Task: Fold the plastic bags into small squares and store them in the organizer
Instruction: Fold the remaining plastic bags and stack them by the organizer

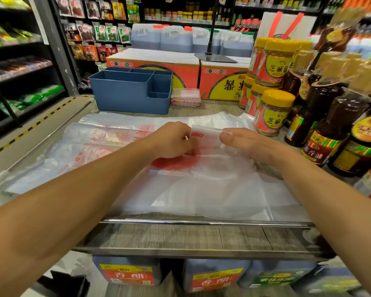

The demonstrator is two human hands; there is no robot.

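Shop shelves behind, we pinch the folded bag (pixel 205 137) with our left hand (pixel 171 140), flat right hand (pixel 244 144) pressing beside it, creasing each fold firmly.

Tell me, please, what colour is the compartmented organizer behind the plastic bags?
The organizer is plain blue, seen in the head view.
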